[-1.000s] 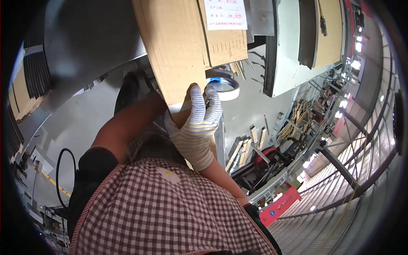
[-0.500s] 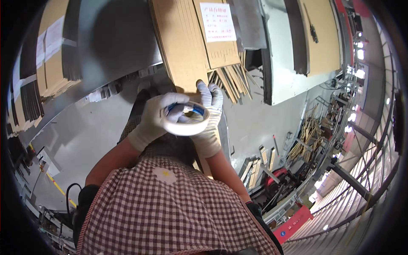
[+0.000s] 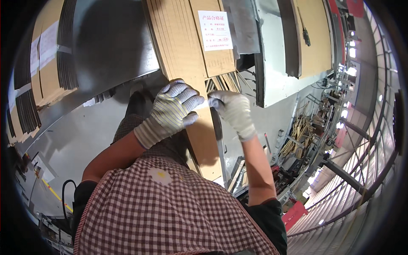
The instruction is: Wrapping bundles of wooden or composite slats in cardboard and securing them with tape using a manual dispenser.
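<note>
A stack of long tan cardboard strips [image 3: 180,46] runs from the far side toward my body, with a white printed label sheet [image 3: 215,32] on it. My left hand [image 3: 172,108], in a striped white glove, lies over the cardboard with its fingers stretched out. To the right of it my right hand [image 3: 234,111], also gloved, has curled fingers at the cardboard's right edge. What those fingers hold, if anything, is hidden. A small bright white patch shows between the hands; I cannot tell what it is. The tape roll is out of sight.
More cardboard stacks [image 3: 46,55] stand at the far left on a dark metal table [image 3: 110,38]. Right of the strips is a pale panel [image 3: 278,55] with a tan board [image 3: 314,38] on it. Scrap strips [image 3: 299,131] lie piled on the floor at the right.
The white tape roll between my hands has gone from view. My left hand has spread over the cardboard. My right hand has moved right and up, its fingers now curled.
</note>
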{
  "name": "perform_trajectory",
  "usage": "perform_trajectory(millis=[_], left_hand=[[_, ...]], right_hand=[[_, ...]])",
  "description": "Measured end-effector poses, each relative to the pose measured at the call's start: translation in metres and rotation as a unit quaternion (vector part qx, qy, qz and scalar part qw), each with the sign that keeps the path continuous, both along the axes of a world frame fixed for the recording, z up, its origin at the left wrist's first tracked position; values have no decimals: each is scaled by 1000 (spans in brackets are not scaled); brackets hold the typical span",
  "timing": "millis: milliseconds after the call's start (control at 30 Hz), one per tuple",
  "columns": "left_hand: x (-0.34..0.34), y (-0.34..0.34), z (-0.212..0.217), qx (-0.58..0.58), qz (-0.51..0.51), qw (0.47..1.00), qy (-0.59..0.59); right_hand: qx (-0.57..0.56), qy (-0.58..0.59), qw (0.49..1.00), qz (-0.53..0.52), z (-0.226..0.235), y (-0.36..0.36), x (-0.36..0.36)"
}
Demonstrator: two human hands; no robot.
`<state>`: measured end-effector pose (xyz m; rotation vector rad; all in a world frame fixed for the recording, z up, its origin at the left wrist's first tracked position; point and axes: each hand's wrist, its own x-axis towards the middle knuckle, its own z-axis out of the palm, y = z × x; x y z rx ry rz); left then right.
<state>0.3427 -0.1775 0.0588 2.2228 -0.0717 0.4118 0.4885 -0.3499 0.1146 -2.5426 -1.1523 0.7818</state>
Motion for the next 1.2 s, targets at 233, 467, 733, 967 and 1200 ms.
perform_trajectory(millis=[233, 467, 733, 967, 1200], left_hand=[[-8, 16, -21, -407, 351, 839, 85], [-90, -41, -47, -269, 106, 946, 149], [6, -22, -13, -641, 220, 728, 104], [-33, -48, -41, -546, 279, 782, 112], [-56, -14, 39, -449, 178, 873, 62]], right_hand=[[161, 164, 950, -212, -82, 5, -7], [-24, 31, 990, 137, -28, -83, -27], [214, 83, 970, -86, -47, -30, -41], [146, 4, 989, -11, 4, -52, -33], [122, 72, 967, 210, 81, 47, -51]])
